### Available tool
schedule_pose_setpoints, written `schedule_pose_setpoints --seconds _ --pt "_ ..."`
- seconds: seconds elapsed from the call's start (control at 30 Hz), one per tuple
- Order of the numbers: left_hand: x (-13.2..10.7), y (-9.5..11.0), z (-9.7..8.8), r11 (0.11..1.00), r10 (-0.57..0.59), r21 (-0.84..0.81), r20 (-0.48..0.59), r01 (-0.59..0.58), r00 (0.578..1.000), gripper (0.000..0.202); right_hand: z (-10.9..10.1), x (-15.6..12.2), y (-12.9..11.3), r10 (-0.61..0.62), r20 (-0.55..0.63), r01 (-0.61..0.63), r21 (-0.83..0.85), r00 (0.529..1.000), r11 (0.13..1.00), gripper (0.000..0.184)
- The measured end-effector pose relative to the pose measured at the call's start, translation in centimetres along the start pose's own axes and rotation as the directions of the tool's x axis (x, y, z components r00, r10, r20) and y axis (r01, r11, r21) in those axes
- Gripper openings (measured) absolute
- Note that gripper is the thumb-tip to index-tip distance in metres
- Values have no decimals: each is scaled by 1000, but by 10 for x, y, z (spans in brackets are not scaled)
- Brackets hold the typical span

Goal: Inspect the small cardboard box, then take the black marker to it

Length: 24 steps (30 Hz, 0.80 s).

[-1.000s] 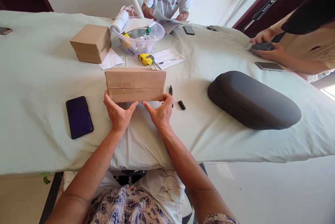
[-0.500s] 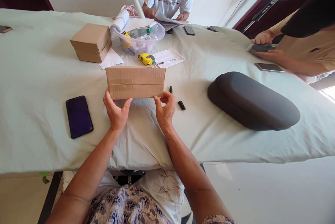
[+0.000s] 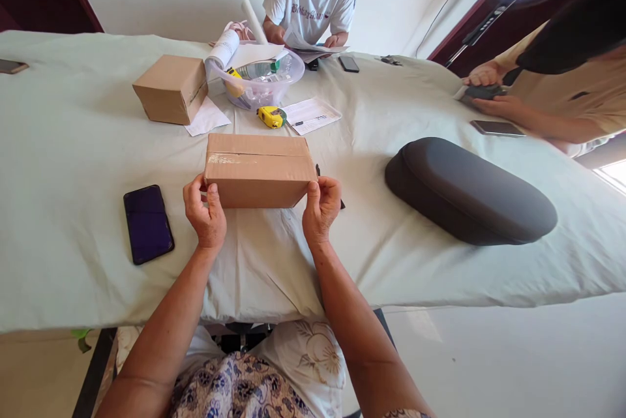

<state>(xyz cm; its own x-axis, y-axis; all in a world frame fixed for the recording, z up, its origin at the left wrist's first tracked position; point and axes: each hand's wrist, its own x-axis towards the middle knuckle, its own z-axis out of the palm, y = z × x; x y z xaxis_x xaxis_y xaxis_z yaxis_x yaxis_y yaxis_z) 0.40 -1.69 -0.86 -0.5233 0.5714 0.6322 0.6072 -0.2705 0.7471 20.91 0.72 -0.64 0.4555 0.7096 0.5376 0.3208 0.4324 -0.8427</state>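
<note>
A brown cardboard box with a taped seam is held between my two hands over the cloth-covered table. My left hand grips its left end, the thumb on the near edge and the fingers round the side. At the right end, my right hand pinches the corner the same way. Just behind my right hand, a black pen or marker and its black cap are mostly hidden. To the left of my left hand lies a dark smartphone.
Beyond the box are a second cardboard box, a yellow tape measure, a paper slip and a translucent basin with rolls and a bottle. A dark grey case stands on the right. Two people sit at the far side and right.
The box has turned in my hands: its taped face now tilts upward and another side faces me. Both hands have shifted slightly outward and nearer to me.
</note>
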Motion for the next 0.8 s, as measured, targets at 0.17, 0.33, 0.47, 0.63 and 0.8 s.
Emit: schedule_pose_setpoints --seconds 0.17,0.33,0.47,0.63,0.8 --pt "-1 -6 5 993 -113 -15 12 113 994 22 3 0 2 161 145 -154 -62 976 986 30" --pt "-1 -18 8 935 -349 -17 137 355 927 22 3 -1 9 278 277 -227 -202 920 953 27" --pt "1 -22 7 929 -366 12 173 369 915 24 2 -1 17 330 354 -212 -332 875 919 23" --pt "2 -19 6 932 -363 43 176 361 915 23 2 -2 20 310 365 -149 -408 878 901 17" --pt "-1 -13 7 928 -360 138 104 345 927 24 4 -6 16 322 285 -206 -370 903 906 28"
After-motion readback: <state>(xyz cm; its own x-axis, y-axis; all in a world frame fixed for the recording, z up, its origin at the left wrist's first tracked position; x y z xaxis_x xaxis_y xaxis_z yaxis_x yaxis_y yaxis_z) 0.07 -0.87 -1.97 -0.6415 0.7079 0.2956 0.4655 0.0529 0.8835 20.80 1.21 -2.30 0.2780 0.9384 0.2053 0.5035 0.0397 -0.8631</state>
